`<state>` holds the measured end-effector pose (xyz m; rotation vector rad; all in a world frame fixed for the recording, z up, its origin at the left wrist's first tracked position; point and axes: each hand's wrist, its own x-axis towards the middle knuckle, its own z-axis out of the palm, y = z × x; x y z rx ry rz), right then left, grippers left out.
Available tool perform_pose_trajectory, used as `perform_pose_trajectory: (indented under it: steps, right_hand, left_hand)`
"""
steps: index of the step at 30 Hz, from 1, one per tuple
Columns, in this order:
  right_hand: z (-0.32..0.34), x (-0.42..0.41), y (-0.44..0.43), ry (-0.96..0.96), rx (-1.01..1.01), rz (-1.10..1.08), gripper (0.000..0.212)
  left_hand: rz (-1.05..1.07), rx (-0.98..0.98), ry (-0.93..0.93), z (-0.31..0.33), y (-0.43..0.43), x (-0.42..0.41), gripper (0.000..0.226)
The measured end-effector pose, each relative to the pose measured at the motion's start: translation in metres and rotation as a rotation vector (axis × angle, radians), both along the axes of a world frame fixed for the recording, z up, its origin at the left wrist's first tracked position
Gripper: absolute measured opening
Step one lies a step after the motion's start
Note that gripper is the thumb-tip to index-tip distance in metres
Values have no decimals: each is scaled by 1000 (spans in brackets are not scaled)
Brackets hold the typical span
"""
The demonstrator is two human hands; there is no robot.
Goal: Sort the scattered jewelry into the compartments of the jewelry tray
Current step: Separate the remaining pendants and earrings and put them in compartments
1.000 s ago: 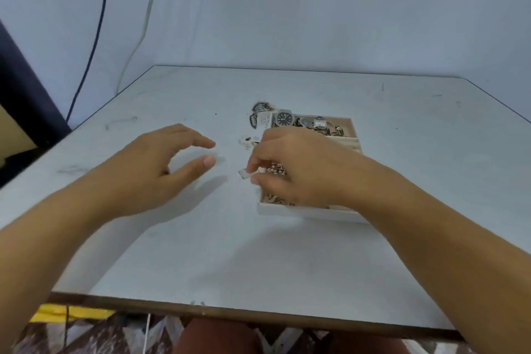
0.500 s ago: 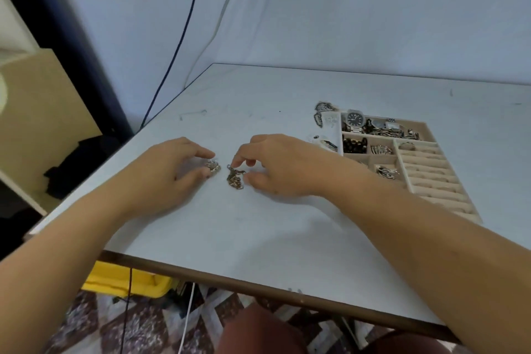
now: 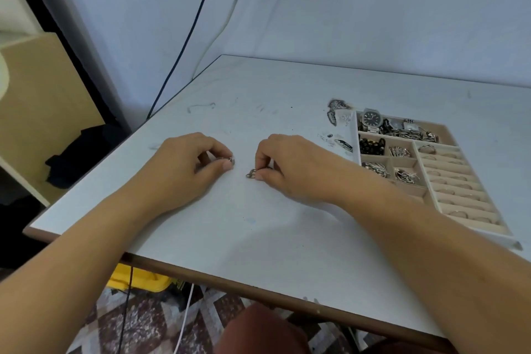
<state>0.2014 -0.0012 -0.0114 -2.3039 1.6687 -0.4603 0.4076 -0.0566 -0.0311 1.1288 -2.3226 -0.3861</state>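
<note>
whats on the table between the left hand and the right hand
Head view: only bare table between them. The left hand pinches a small silver piece; the right hand pinches a small linked piece.

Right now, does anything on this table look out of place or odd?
Yes: loose jewelry lies on the table beside the left wall of the jewelry tray, outside any compartment. The left hand pinches one small piece, the right hand a looped metal piece. Nothing looks spilled or broken.
</note>
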Motion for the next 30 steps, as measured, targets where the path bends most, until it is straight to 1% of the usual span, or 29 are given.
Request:
perform_pose_trajectory:
  steps: [6, 8, 10, 12, 16, 20, 27, 30]
  right_hand:
    - [9, -12, 0, 23, 4, -73, 5]
    - [15, -18, -1, 36, -9, -88, 11]
    - [23, -25, 0, 92, -23, -94, 18]
    - [31, -33, 4, 139, -37, -93, 18]
    - [38, -49, 15, 171, -51, -96, 15]
    - [40, -71, 27, 102, -68, -146, 13]
    - [55, -106, 56, -31, -173, -235, 12]
    - [56, -120, 64, -64, -189, -269, 12]
  left_hand:
    - [-17, 5, 25, 2, 9, -22, 7]
    - [-40, 16, 28, 4, 13, -32, 8]
    - [-53, 35, 44, 7, 16, -42, 9]
    - [-57, 73, 58, 10, 19, -50, 10]
    - [-67, 124, 86, 14, 25, -65, 13]
    - [-75, 110, 176, 17, 32, -80, 10]
    - [-172, 40, 323, 35, 40, -106, 7]
    - [-221, -19, 353, 40, 43, -120, 7]
